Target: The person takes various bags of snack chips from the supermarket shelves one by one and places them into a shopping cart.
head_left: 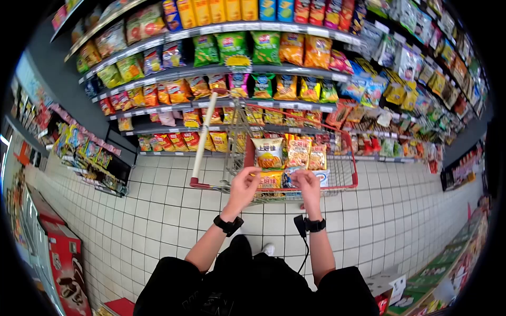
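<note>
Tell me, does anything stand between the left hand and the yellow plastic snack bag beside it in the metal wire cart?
Nothing visible does: in this view, the left hand borders the yellow snack bag directly, though touch is unclear.

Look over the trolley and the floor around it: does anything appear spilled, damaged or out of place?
Nothing stands out. The snack bags sit inside the trolley, none visibly torn, and no spill shows on the tiled floor. Smaller damage cannot be told.
</note>
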